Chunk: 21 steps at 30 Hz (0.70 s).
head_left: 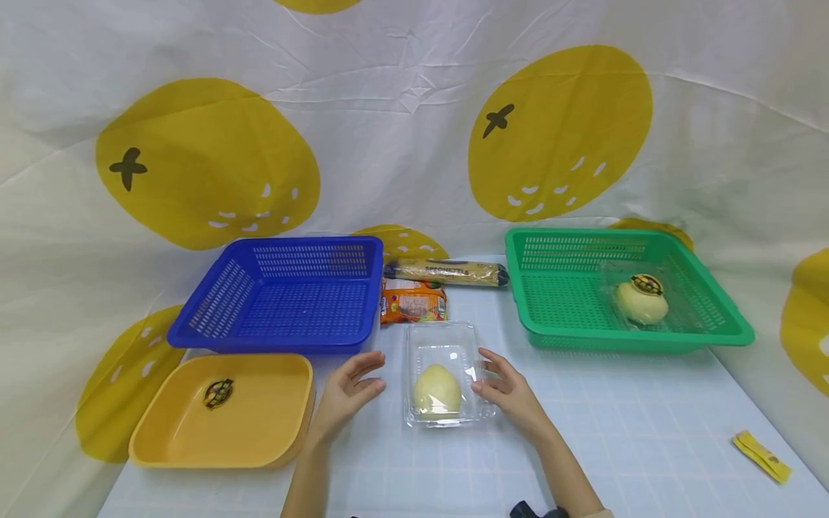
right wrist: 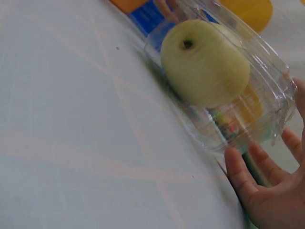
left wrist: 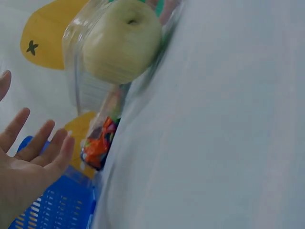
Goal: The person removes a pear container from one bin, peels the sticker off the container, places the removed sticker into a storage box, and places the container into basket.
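Note:
A clear plastic clamshell box (head_left: pixel 451 352) lies on the table between the two hands, its lid down. Inside sits a pale yellow-green round fruit (head_left: pixel 437 392), whose dark dimple shows in the right wrist view. To the left of the box, the left hand (head_left: pixel 350 392) is held apart from it, fingers spread and nothing in them. The right hand (head_left: pixel 508 392) is at the box's right side, fingertips at or very close to its edge; firm contact cannot be made out. In the right wrist view its fingers (right wrist: pixel 242 176) are loosely extended by the box corner.
A blue basket (head_left: pixel 278 342) and a yellow tray (head_left: pixel 220 460) stand left. At right, a green basket (head_left: pixel 563 302) holds another boxed fruit (head_left: pixel 641 302) with a black-and-gold label. Behind the box lie a spaghetti pack (head_left: pixel 447 272) and an orange packet (head_left: pixel 413 302). A folded yellow wrapper (head_left: pixel 761 457) lies far right.

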Each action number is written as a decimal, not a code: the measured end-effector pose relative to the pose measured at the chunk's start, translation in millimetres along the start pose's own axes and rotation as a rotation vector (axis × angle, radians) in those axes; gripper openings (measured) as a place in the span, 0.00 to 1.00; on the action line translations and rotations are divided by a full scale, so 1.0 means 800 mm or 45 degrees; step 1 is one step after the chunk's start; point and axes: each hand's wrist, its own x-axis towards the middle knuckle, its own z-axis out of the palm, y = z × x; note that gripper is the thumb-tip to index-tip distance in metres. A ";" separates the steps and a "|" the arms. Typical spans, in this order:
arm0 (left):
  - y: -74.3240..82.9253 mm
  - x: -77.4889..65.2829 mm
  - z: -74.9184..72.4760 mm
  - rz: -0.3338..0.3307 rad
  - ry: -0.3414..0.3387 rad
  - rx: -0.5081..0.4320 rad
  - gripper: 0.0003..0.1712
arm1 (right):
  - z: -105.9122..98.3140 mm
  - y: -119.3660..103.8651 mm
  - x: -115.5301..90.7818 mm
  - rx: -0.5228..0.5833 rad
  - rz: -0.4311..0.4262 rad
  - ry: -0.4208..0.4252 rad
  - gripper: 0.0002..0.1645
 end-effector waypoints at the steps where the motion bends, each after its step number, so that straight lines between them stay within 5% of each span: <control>1: -0.003 0.002 0.005 -0.025 0.008 0.009 0.29 | 0.000 0.000 0.000 -0.003 0.001 0.000 0.39; 9: -0.017 0.015 0.038 -0.142 -0.003 0.053 0.39 | 0.001 0.000 0.001 -0.002 0.016 0.014 0.39; 21: -0.024 0.018 0.059 -0.165 -0.098 0.099 0.47 | -0.001 0.002 -0.001 0.009 0.013 0.010 0.39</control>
